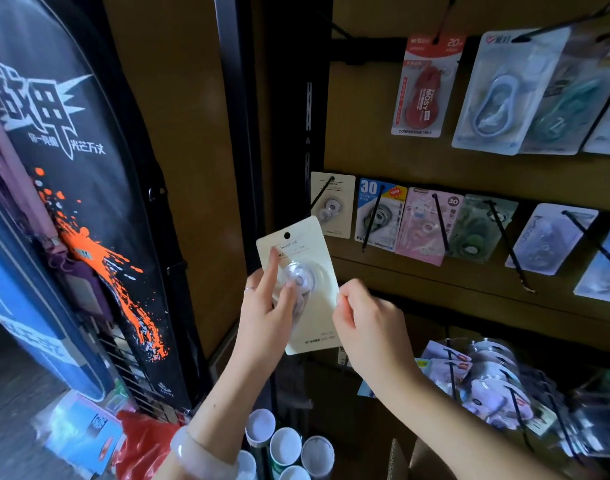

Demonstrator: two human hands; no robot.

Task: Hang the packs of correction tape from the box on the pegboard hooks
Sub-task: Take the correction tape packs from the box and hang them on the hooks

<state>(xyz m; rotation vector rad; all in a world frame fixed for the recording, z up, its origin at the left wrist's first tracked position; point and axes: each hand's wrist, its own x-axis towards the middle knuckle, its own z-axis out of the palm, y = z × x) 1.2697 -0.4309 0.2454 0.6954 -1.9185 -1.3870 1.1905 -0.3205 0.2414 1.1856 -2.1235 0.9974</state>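
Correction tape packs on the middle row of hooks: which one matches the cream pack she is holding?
The leftmost one, the cream card pack with the clear round dispenser. Its neighbours to the right are blue, pink and green. The held cream pack has the same plain card.

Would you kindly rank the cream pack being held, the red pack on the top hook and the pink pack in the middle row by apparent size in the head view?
1. Cream pack, though it is nearest the camera.
2. Red pack.
3. Pink pack.
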